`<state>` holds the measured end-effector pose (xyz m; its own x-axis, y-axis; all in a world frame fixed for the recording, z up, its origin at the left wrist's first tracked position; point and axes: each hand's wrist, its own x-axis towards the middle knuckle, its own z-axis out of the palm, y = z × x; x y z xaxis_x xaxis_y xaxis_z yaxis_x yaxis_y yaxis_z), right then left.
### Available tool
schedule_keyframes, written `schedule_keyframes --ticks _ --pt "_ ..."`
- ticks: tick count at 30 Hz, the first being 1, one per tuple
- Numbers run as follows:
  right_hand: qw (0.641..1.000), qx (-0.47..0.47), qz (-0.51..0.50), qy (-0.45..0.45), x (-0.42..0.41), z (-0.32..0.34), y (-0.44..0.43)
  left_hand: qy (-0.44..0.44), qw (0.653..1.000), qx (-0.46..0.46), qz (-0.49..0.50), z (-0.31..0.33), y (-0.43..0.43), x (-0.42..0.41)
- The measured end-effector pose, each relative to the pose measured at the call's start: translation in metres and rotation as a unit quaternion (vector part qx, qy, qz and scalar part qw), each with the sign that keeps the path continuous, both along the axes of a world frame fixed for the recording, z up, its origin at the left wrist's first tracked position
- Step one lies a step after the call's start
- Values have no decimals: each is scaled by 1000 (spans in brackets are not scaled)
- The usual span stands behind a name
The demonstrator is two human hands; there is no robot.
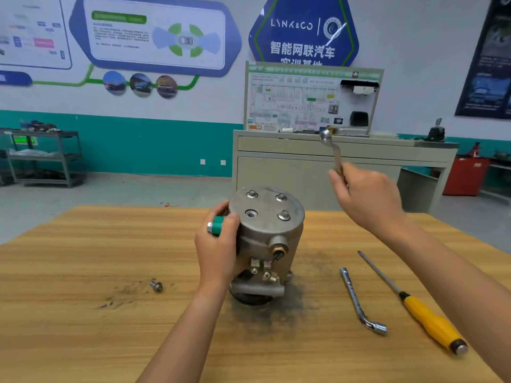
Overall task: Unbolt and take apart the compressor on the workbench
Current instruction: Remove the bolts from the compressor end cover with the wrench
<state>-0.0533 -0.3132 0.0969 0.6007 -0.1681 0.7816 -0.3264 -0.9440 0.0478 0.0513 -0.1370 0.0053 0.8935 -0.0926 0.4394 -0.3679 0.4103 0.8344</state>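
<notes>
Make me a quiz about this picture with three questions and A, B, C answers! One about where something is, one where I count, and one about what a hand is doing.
1. Where is the loose silver bolt?
A. On the wooden workbench, left of the grey metal compressor
B. On top of the compressor
C. Under the compressor

2. How many bolts sit in the compressor's round top?
A. One
B. Three
C. Five

3. What is the right hand doing?
A. Lying flat on the workbench
B. Holding a silver wrench up in the air
C. Gripping the yellow-handled screwdriver

Answers:
1 A: the bolt lies alone on the wood, left of the compressor.
2 B: three bolt heads show, and the fourth hole is empty.
3 B: its fingers curl round the wrench above the compressor, while the screwdriver lies on the workbench.
</notes>
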Motion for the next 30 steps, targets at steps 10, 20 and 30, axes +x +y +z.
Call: schedule_keyframes --ticks 10,20,30 --pt "967 -38 -50 247 -41 -21 28 1 997 12 77 -3 -5 -12" --pt "931 -67 -153 323 -40 -17 89 -3 996 13 93 -1 -11 -21" --pt "949 -48 -156 270 -43 -19 72 -28 994 47 96 0 -19 -30"
